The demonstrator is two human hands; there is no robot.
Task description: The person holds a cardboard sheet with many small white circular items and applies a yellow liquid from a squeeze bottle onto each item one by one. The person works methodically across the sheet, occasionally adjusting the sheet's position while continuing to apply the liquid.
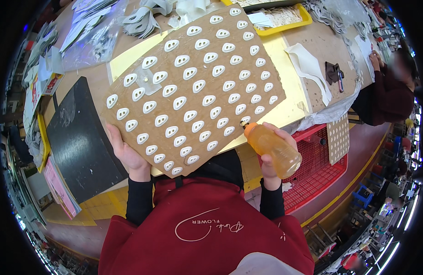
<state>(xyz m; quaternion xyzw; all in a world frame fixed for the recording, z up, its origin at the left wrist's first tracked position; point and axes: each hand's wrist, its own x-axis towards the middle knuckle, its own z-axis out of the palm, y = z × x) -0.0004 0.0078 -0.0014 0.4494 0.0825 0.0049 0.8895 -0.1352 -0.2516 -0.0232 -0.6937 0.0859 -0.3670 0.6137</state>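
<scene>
Our right hand wraps its fingers tightly round an orange squeeze bottle, tilted so its nozzle meets the near right edge of the brown board. Our left hand grips the board's near left edge, fingers curled beneath and thumb along the rim. Rows of white oval pieces with 2 holes each cover the board. Right of us sits a red crate; left lies a black sheet.

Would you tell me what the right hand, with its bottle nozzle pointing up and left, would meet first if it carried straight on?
The right hand holds the orange bottle; its nozzle would probably first meet the brown board near its lower right edge, though depth is unclear.
</scene>
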